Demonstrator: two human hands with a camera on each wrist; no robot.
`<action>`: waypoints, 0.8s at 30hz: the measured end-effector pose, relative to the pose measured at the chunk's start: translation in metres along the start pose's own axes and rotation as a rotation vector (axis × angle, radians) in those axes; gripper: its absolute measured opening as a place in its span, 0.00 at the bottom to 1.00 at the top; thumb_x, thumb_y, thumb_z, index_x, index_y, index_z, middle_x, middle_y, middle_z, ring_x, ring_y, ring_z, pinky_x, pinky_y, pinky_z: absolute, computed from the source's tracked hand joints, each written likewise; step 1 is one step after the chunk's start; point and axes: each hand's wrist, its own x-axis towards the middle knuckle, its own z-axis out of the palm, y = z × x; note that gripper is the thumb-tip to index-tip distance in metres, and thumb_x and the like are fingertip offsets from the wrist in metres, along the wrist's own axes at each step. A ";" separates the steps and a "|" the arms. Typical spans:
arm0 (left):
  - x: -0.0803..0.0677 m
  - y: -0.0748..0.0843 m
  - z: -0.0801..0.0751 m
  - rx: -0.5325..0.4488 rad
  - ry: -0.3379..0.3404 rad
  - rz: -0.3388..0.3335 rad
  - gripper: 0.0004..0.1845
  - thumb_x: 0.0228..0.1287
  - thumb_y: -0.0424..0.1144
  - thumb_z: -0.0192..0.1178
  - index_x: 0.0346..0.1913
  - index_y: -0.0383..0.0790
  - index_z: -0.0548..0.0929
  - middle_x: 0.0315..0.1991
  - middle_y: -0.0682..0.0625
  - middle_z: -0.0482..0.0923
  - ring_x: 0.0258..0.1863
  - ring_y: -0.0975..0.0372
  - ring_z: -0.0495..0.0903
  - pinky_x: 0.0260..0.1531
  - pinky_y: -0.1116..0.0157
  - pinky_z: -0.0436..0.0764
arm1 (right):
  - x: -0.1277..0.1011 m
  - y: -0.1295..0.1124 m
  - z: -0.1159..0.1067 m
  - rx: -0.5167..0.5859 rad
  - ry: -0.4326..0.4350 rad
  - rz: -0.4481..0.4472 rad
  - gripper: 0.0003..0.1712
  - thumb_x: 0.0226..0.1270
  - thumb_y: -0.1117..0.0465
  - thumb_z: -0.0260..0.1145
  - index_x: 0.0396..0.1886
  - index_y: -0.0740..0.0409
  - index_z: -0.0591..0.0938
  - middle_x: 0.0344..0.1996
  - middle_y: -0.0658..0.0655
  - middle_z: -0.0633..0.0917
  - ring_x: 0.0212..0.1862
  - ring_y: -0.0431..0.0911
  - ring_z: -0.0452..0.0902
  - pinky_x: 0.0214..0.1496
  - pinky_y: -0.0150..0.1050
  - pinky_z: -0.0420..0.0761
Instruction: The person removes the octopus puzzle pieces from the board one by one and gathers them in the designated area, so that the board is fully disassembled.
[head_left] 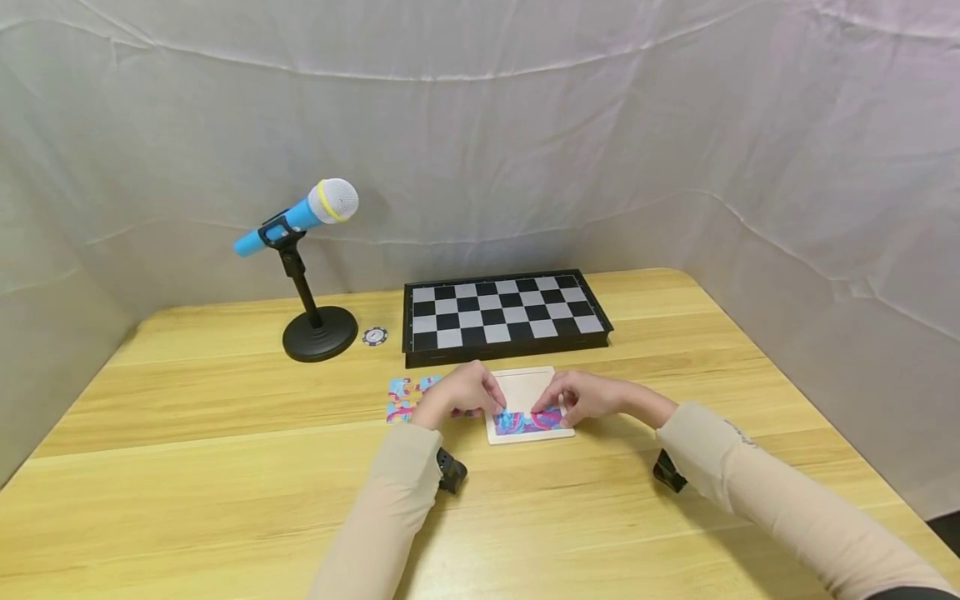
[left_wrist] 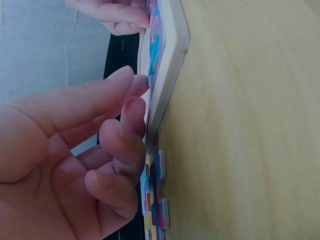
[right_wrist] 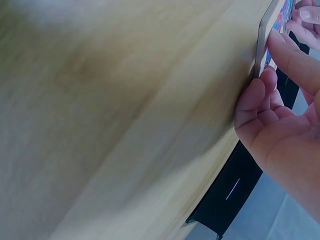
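Note:
A white puzzle tray [head_left: 525,383] lies on the table, its near part filled with joined blue, pink and purple jigsaw pieces [head_left: 528,422]. From the left, my left hand [head_left: 467,388] reaches over the tray's edge, index fingertip on the pieces. In the left wrist view its other fingers are loosely bent, with nothing in the palm. My right hand [head_left: 588,394] is at the right rim. The right wrist view shows its thumb [right_wrist: 282,47] laid on the pieces and bent fingers beside the rim. Loose jigsaw pieces [head_left: 399,388] lie left of the tray, partly hidden by my left hand.
Behind the tray stands a black-and-white checkered board [head_left: 504,317]. A blue microphone [head_left: 300,217] on a black stand [head_left: 320,333] is at the back left, with a poker chip [head_left: 375,336] beside its base. Pale cloth [head_left: 480,125] hangs around the wooden table [head_left: 225,492].

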 end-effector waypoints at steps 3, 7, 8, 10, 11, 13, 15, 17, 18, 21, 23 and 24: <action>0.000 0.001 0.001 0.005 0.014 0.001 0.03 0.52 0.31 0.63 0.25 0.37 0.83 0.11 0.51 0.68 0.10 0.64 0.61 0.09 0.70 0.58 | 0.000 -0.001 0.000 -0.003 -0.001 -0.005 0.20 0.46 0.77 0.65 0.43 0.65 0.81 0.34 0.55 0.75 0.29 0.42 0.65 0.32 0.32 0.69; 0.000 0.001 0.001 0.007 0.031 -0.002 0.03 0.52 0.31 0.63 0.24 0.37 0.82 0.12 0.50 0.69 0.10 0.64 0.61 0.09 0.70 0.59 | 0.001 -0.002 0.000 -0.015 -0.004 -0.007 0.20 0.45 0.77 0.65 0.43 0.65 0.81 0.33 0.55 0.76 0.29 0.42 0.65 0.31 0.31 0.69; 0.000 0.001 0.001 0.004 0.033 -0.005 0.03 0.52 0.31 0.64 0.24 0.37 0.82 0.12 0.50 0.69 0.10 0.64 0.61 0.09 0.70 0.59 | 0.001 -0.001 0.000 -0.019 -0.004 -0.008 0.21 0.45 0.78 0.65 0.43 0.65 0.81 0.33 0.54 0.76 0.29 0.42 0.65 0.31 0.31 0.69; 0.000 0.001 0.001 -0.003 0.033 -0.010 0.03 0.52 0.31 0.64 0.23 0.37 0.82 0.12 0.50 0.69 0.10 0.64 0.62 0.09 0.70 0.59 | 0.001 -0.002 -0.001 -0.026 -0.005 -0.004 0.21 0.45 0.78 0.64 0.43 0.65 0.81 0.33 0.54 0.76 0.29 0.42 0.65 0.32 0.31 0.69; 0.000 0.001 0.001 -0.007 0.030 -0.010 0.04 0.52 0.31 0.64 0.23 0.37 0.82 0.12 0.50 0.69 0.10 0.64 0.62 0.09 0.70 0.59 | 0.001 -0.002 -0.001 -0.029 -0.006 -0.002 0.21 0.45 0.78 0.64 0.43 0.65 0.81 0.33 0.53 0.76 0.30 0.42 0.65 0.32 0.31 0.69; 0.000 0.001 0.000 -0.011 0.024 -0.014 0.04 0.51 0.31 0.65 0.22 0.38 0.82 0.12 0.50 0.69 0.10 0.64 0.62 0.09 0.70 0.59 | 0.001 -0.002 0.000 -0.034 -0.009 -0.003 0.21 0.45 0.78 0.64 0.43 0.65 0.81 0.32 0.53 0.76 0.30 0.42 0.65 0.32 0.31 0.69; 0.001 -0.002 0.000 -0.012 0.019 0.010 0.04 0.50 0.32 0.66 0.22 0.40 0.82 0.11 0.50 0.70 0.09 0.65 0.62 0.08 0.70 0.60 | 0.002 -0.002 0.000 -0.034 -0.010 0.001 0.21 0.45 0.78 0.64 0.43 0.65 0.81 0.32 0.53 0.76 0.30 0.42 0.65 0.32 0.31 0.69; 0.001 -0.002 0.000 -0.019 0.019 0.016 0.05 0.49 0.32 0.66 0.21 0.41 0.82 0.11 0.51 0.70 0.09 0.64 0.63 0.08 0.70 0.60 | 0.002 -0.002 0.000 -0.033 -0.010 0.003 0.21 0.44 0.78 0.64 0.42 0.65 0.81 0.32 0.53 0.76 0.31 0.43 0.65 0.32 0.31 0.69; 0.001 -0.002 0.000 -0.029 0.024 0.020 0.04 0.49 0.32 0.66 0.22 0.40 0.82 0.12 0.50 0.70 0.09 0.64 0.63 0.08 0.70 0.60 | 0.002 -0.003 0.000 -0.034 -0.009 0.004 0.21 0.44 0.78 0.64 0.42 0.65 0.81 0.32 0.53 0.76 0.31 0.43 0.65 0.32 0.31 0.69; -0.001 0.001 -0.001 -0.073 0.042 0.016 0.04 0.50 0.30 0.65 0.22 0.37 0.82 0.13 0.49 0.71 0.10 0.63 0.63 0.08 0.70 0.59 | 0.002 -0.003 0.000 -0.033 -0.009 0.010 0.21 0.44 0.78 0.64 0.42 0.66 0.81 0.32 0.53 0.76 0.31 0.43 0.65 0.32 0.31 0.69; -0.001 0.001 -0.001 -0.094 0.057 0.029 0.05 0.50 0.29 0.64 0.21 0.36 0.81 0.14 0.48 0.72 0.10 0.63 0.63 0.08 0.70 0.59 | 0.001 -0.003 -0.001 -0.031 -0.010 0.013 0.21 0.44 0.78 0.64 0.42 0.66 0.81 0.33 0.53 0.76 0.31 0.44 0.65 0.32 0.31 0.69; -0.001 0.001 0.000 -0.101 0.059 0.028 0.04 0.50 0.29 0.64 0.22 0.36 0.81 0.14 0.48 0.72 0.10 0.62 0.63 0.08 0.70 0.58 | 0.002 -0.003 -0.001 -0.031 -0.010 0.013 0.21 0.44 0.78 0.64 0.42 0.66 0.81 0.33 0.53 0.76 0.31 0.44 0.65 0.32 0.31 0.69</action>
